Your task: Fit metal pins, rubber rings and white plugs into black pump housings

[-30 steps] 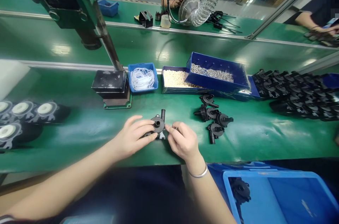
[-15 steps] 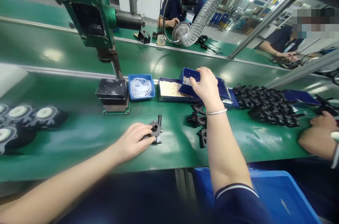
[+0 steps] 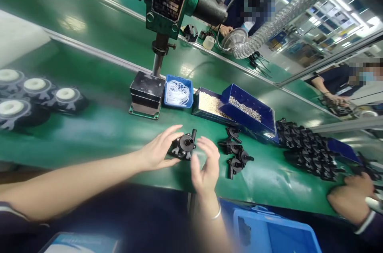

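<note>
A black pump-like housing (image 3: 186, 144) with a round top and a spout lies on the green bench between my hands. At its left edge is my left hand (image 3: 157, 150), fingers and thumb spread around that side; whether they touch it I cannot tell. My right hand (image 3: 208, 167) hovers close on the right, slightly blurred, fingers bent and apart from the thumb. No item shows in it, though part of the palm is hidden. Several similar black housings (image 3: 236, 164) lie to the right. Behind them, a blue bin of small metal screws (image 3: 245, 108) rests tilted on other bins.
A green press (image 3: 169, 1) stands over a black block (image 3: 147, 89). Beside it are a blue tray of clear rings (image 3: 178, 92) and a bin of pale small parts (image 3: 209, 103). White-topped parts (image 3: 36, 85) sit left. A co-worker's hand (image 3: 353, 197) is at right, near piled black parts (image 3: 311, 151).
My right hand has come back from the screw bin to beside the housing. My left hand's fingers have spread off the housing's top. The camera view has tilted and shifted.
</note>
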Tool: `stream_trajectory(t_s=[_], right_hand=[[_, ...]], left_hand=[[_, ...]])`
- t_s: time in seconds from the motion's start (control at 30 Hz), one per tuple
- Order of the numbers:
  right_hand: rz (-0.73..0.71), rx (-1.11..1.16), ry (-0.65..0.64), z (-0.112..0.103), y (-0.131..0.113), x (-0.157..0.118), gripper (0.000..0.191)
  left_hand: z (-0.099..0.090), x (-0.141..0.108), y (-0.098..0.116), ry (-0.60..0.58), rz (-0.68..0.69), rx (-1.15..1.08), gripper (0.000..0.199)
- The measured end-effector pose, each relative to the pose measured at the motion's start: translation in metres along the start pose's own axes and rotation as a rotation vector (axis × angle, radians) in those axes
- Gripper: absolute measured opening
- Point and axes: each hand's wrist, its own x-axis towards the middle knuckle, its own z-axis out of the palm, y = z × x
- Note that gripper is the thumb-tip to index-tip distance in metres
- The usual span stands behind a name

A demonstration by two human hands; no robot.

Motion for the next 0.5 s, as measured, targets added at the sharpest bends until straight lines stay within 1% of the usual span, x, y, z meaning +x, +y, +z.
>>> stream_trajectory(t_s=[0.03,0.1,0.17,0.27,0.37,0.5], right_hand=[[-0.027,-0.09,-0.023,0.003,-0.002,-0.01,0.032],[-0.065,-0.247,-0.06,0.009,-0.004,-0.027,0.036],[-0.087,-0.321,-0.056,0.013,-0.002,-0.038,0.041],[-0.132,-0.291,-0.052,0.013,0.004,-0.045,0.043],[-0.154,-0.239,-0.076,0.009,0.007,-0.044,0.039],[-0.156,-0.24,-0.083,0.007,0.004,-0.042,0.036]], left_hand=[[0.001,0.0,0.0,-0.031,-0.023,-0.031,0.078],[0.004,0.0,0.0,-0.102,-0.05,-0.068,0.076],[0.006,-0.001,0.0,-0.148,-0.061,-0.07,0.07],[0.008,-0.002,0.0,-0.145,-0.066,-0.054,0.064],[0.01,-0.003,-0.001,-0.129,-0.057,-0.059,0.065],[0.01,-0.002,-0.003,-0.121,-0.051,-0.077,0.067]])
